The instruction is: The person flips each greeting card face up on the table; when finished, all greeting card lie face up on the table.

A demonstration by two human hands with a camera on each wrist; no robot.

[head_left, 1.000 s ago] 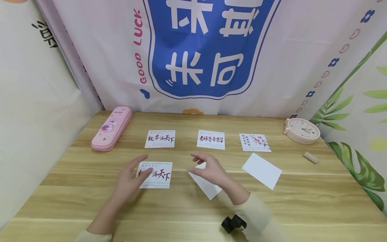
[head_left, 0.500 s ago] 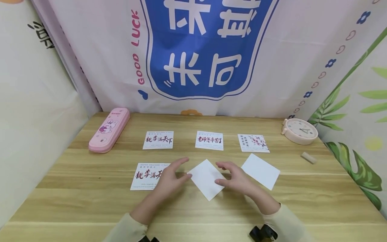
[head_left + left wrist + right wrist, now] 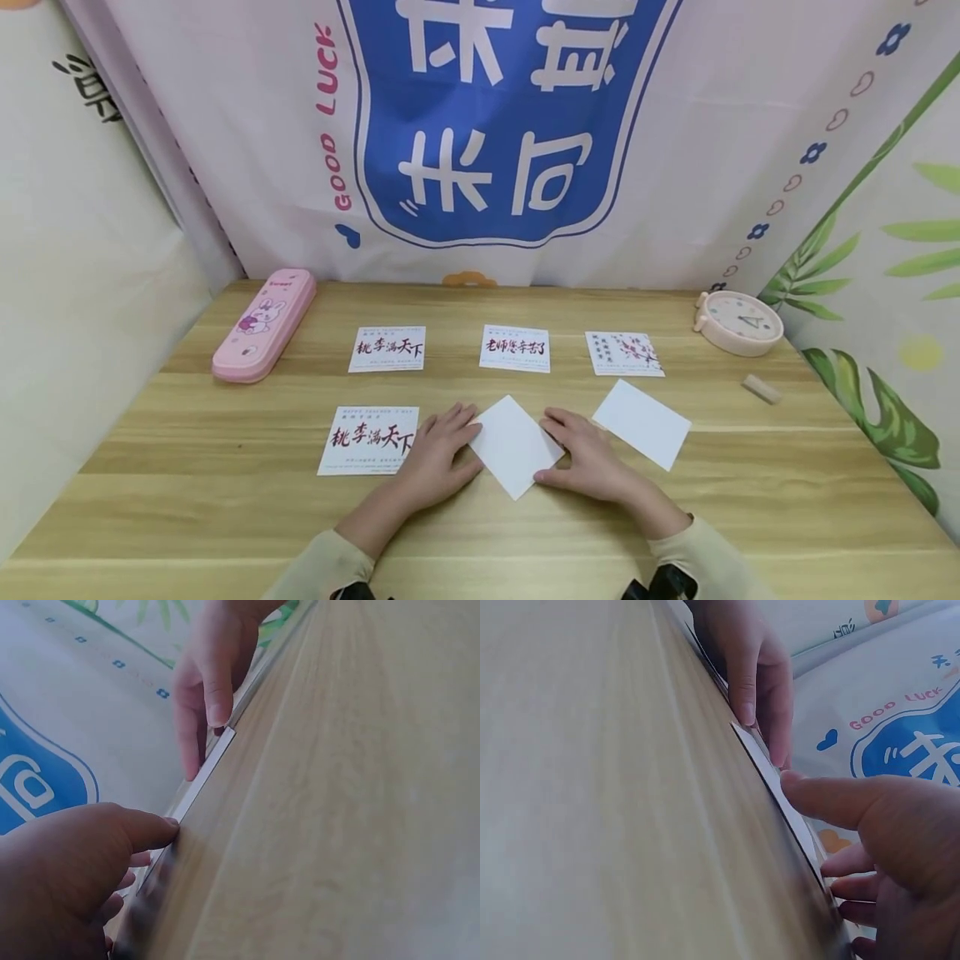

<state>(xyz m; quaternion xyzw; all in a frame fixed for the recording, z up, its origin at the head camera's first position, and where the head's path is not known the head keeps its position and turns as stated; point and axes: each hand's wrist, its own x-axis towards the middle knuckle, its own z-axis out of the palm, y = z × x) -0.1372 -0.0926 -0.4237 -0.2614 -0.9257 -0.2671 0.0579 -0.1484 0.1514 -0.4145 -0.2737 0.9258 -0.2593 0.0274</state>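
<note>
Head view: a person's forearms, in cream sleeves (image 3: pixel 322 567), slant inward from the bottom edge, low over a wood-grain table (image 3: pixel 225 517). The left hand (image 3: pixel 442 458) stretches its fingers forward, thumb angled toward the middle; the right hand (image 3: pixel 592 458) faces it, thumb and fingers parted. Both are loosely open, touching opposite sides of a square, blank white paper card (image 3: pixel 516 450) that sits between them, one corner turned toward the person. Both wrist views show thumbs at the card's edge. Left-hand fingers also overlap the right side of a white card with dark-red lettering (image 3: pixel 367 442); whether they touch it cannot be told.

Right of the hands lies an oblong, blank white card (image 3: pixel 642 425). Behind stand a small tan block (image 3: pixel 761 389), a row of three printed white cards (image 3: pixel 514 348), a pink rabbit-print case (image 3: pixel 264 325) and a round pale-pink clock (image 3: pixel 738 323), before a white cloth with a blue emblem (image 3: pixel 487 167).
</note>
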